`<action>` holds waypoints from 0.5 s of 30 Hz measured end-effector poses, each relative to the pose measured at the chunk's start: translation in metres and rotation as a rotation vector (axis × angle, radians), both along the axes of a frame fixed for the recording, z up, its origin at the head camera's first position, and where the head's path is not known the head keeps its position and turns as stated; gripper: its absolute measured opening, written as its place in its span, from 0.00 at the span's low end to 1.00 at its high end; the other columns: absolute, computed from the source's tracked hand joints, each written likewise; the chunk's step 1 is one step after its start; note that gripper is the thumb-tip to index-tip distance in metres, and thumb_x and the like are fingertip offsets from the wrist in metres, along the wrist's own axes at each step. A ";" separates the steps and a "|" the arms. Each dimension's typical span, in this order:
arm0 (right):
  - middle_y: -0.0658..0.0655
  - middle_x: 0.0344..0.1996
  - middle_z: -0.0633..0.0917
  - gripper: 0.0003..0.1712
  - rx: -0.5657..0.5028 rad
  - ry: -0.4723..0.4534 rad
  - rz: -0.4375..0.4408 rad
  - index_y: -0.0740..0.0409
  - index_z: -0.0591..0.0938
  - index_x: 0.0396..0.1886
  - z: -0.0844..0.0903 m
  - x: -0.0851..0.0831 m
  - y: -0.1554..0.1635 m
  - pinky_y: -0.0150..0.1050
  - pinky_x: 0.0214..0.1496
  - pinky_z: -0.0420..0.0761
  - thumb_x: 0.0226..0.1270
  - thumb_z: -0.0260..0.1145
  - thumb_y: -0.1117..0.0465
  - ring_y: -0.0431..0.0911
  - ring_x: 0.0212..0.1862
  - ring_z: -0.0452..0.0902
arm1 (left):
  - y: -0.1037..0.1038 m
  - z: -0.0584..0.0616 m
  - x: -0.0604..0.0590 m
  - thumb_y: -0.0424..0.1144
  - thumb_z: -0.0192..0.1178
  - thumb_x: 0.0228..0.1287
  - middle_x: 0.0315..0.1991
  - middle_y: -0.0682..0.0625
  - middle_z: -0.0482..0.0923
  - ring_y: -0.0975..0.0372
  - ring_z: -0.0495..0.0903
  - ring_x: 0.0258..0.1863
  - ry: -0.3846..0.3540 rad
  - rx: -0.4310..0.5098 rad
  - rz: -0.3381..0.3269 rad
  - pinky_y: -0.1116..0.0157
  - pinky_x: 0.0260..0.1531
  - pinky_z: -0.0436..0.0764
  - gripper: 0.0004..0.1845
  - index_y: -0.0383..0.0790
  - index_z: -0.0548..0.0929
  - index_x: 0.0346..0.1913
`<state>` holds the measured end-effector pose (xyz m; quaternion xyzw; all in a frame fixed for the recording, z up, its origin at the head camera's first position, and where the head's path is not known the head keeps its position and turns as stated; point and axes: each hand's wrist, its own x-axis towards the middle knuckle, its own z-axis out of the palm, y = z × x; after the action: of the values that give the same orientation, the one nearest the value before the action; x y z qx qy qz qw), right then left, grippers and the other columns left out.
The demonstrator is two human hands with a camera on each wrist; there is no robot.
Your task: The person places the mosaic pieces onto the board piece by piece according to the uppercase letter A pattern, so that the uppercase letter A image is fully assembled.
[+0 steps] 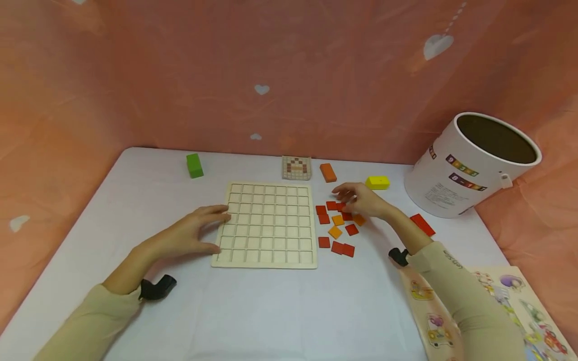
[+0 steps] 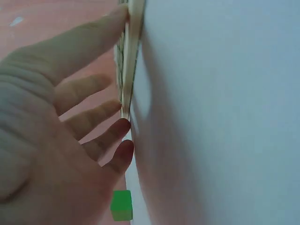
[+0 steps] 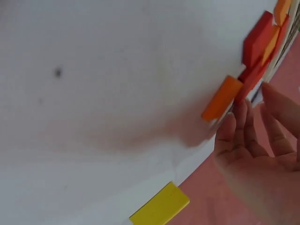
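Note:
A pale wooden grid board (image 1: 271,225), its squares bare, lies flat on the white table. At its left edge is my left hand (image 1: 189,233), fingertips and thumb spread along the rim. The left wrist view shows those fingers against the board's side edge (image 2: 132,56). Right of the board lie loose red square tiles (image 1: 324,242) and orange square tiles (image 1: 335,232). My right hand (image 1: 363,199) hovers over the upper tiles with fingers loosely bent. In the right wrist view its fingertips are right by a red tile and an orange tile (image 3: 222,98), and nothing shows between them.
Along the back are a green block (image 1: 194,166), a small pattern card (image 1: 296,168), an orange block (image 1: 328,172) and a yellow block (image 1: 377,182). A white bucket (image 1: 444,175) stands at right, with a red block (image 1: 422,225) before it. Picture sheets (image 1: 533,301) lie under the right forearm.

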<state>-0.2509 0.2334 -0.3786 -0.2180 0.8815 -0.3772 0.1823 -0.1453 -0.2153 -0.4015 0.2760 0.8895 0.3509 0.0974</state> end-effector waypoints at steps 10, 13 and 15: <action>0.65 0.41 0.81 0.25 0.043 0.028 -0.017 0.70 0.76 0.60 -0.001 0.003 -0.004 0.35 0.45 0.78 0.63 0.66 0.77 0.55 0.44 0.73 | 0.001 -0.009 -0.005 0.50 0.79 0.48 0.74 0.41 0.61 0.43 0.54 0.74 0.025 0.046 -0.013 0.35 0.65 0.50 0.38 0.37 0.80 0.62; 0.64 0.39 0.80 0.24 0.038 0.045 -0.047 0.70 0.76 0.59 -0.002 0.003 -0.004 0.33 0.43 0.77 0.62 0.66 0.78 0.55 0.43 0.73 | 0.000 -0.011 -0.005 0.49 0.79 0.48 0.74 0.41 0.60 0.43 0.54 0.74 0.005 0.069 -0.010 0.35 0.65 0.52 0.37 0.38 0.81 0.61; 0.64 0.39 0.80 0.23 0.021 0.064 -0.084 0.70 0.77 0.58 -0.001 0.002 -0.006 0.32 0.42 0.76 0.62 0.66 0.76 0.55 0.42 0.73 | 0.000 -0.012 -0.005 0.49 0.79 0.48 0.74 0.41 0.60 0.43 0.53 0.74 -0.007 0.077 -0.009 0.35 0.65 0.53 0.36 0.38 0.81 0.61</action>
<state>-0.2486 0.2270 -0.3795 -0.1907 0.8992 -0.3680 0.1402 -0.1499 -0.2151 -0.4138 0.2822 0.8738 0.3854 0.0916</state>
